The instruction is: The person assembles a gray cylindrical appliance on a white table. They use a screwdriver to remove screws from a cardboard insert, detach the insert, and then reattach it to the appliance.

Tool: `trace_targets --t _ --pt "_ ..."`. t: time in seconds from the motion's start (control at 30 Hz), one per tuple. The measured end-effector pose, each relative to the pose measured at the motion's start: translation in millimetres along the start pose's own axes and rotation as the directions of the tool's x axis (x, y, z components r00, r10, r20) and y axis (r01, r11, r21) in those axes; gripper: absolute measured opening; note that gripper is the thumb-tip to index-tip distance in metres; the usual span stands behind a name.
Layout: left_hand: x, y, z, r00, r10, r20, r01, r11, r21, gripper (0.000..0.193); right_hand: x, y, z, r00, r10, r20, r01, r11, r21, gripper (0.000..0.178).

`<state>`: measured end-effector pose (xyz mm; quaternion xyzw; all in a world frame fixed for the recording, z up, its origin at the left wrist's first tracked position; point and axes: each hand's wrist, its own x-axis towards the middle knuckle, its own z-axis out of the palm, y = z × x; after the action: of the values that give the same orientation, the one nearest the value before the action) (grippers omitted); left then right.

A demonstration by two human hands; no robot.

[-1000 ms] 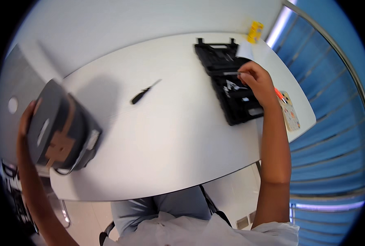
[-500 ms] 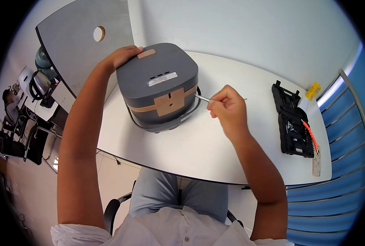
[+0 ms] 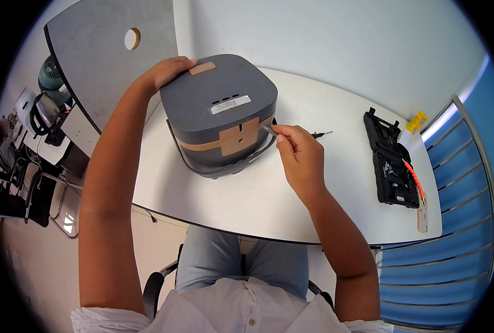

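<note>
A grey rice cooker (image 3: 219, 83) with a copper-coloured band and a black carry handle (image 3: 187, 161) stands on the white table. My left hand (image 3: 175, 69) lies over the far left edge of its lid, fingers stretched out beside a copper-coloured patch (image 3: 203, 68). A slim silver metal tool (image 3: 268, 130) is pinched in my right hand (image 3: 301, 158). Its tip meets the right end of the band, next to the copper-coloured plate (image 3: 239, 139); my fingers cover the rest. Behind that hand, a small screwdriver-like tool (image 3: 320, 134) lies on the table, partly hidden.
An open black tool case (image 3: 394, 166) sits at the table's right, with an orange flexible shaft (image 3: 414, 176) across it and a yellow piece (image 3: 417, 121) beyond. A grey partition (image 3: 100, 44) rises at far left. Metal railings (image 3: 474, 150) run along the right side.
My right hand has moved in toward the cooker, bringing the silver tool's tip onto the band. The cooker appears shifted slightly right. My left hand stays on the lid.
</note>
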<state>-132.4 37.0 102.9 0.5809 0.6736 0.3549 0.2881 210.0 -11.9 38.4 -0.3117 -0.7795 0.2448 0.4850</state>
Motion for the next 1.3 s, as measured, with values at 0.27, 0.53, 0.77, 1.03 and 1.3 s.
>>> trace_targets --t 0.27,0.53,0.77,1.03,1.3 --pt "2 -6 -1 1.000 0.013 0.001 -0.013 0.998 -0.060 0.048 6 -3 3 0.987 -0.158 -0.002 0.152 0.954 -0.260 0.007" --pt "3 -6 -1 1.000 0.017 0.010 -0.016 0.998 -0.057 0.050 3 -2 10 0.991 -0.129 -0.035 0.114 0.950 -0.290 0.010" --pt "2 -5 1 1.000 0.009 0.017 -0.007 0.997 -0.077 0.051 0 2 15 0.991 -0.124 -0.053 0.107 0.962 -0.249 0.009" --pt "0 -2 0 1.000 0.010 0.025 -0.008 0.997 -0.073 0.049 -2 0 18 0.981 -0.183 -0.059 0.156 0.936 -0.314 0.009" --pt "-2 5 2 0.998 0.038 0.040 -0.039 0.999 0.025 0.043 5 -16 12 0.997 -0.081 0.015 0.080 0.919 -0.386 0.007"
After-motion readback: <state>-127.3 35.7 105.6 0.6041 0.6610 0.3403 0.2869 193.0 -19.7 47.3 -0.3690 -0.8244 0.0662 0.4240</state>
